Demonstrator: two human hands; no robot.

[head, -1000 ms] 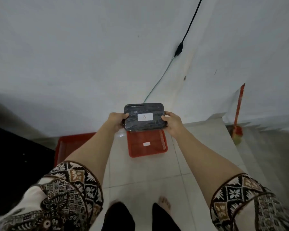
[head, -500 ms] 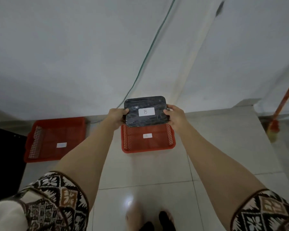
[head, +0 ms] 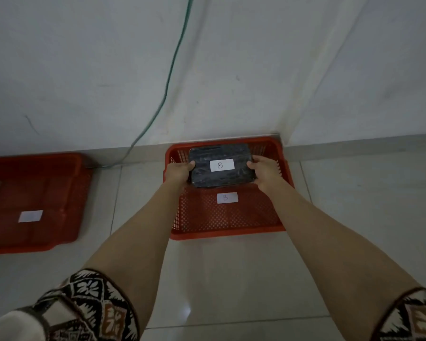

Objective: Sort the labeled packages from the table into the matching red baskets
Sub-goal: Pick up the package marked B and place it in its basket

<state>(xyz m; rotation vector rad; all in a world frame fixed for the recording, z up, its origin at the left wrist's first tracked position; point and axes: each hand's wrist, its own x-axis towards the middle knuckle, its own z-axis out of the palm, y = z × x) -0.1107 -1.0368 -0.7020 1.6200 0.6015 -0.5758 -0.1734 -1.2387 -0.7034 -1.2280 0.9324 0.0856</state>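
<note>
A dark wrapped package (head: pixel 207 177) with a white label marked B is held flat between both hands. My left hand (head: pixel 178 172) grips its left end and my right hand (head: pixel 266 173) grips its right end. The package hangs low over the far half of a red basket (head: pixel 229 217) on the floor; whether it touches the basket floor I cannot tell. A white label marked B lies on the mesh floor of that basket, just in front of the package.
A second red basket (head: pixel 35 193) with a blurred white label stands on the tiled floor at the left. Both baskets sit close to a white wall. A green cable (head: pixel 167 82) runs down the wall to the floor between them.
Both hands have lowered the B package from chest height down into the basket marked B. The view has tilted down and come closer to the floor.
</note>
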